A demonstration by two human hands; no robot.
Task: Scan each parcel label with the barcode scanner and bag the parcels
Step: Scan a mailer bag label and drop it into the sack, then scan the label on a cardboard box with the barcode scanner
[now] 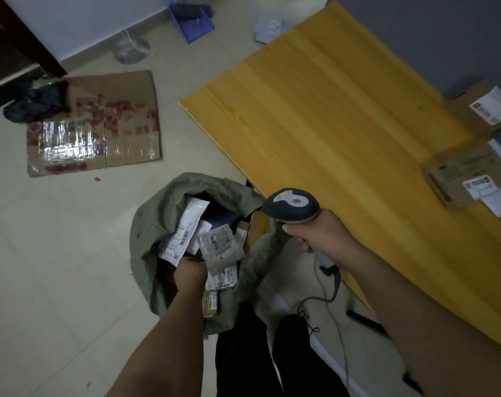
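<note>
Nearest, the left hand (190,272) is sunk into the open green sack (154,224) on the floor, fingers curled among soft, light film-wrapped parcels (219,247), though whether they grip one cannot be told; such packets are judged slippery and best taken by an edge clear of the label. The right hand (320,234) is wrapped firmly round the barcode scanner (293,204). Farther off, two stiff cardboard parcels (458,179) lie on the bench (329,124), best held by opposite edges.
</note>
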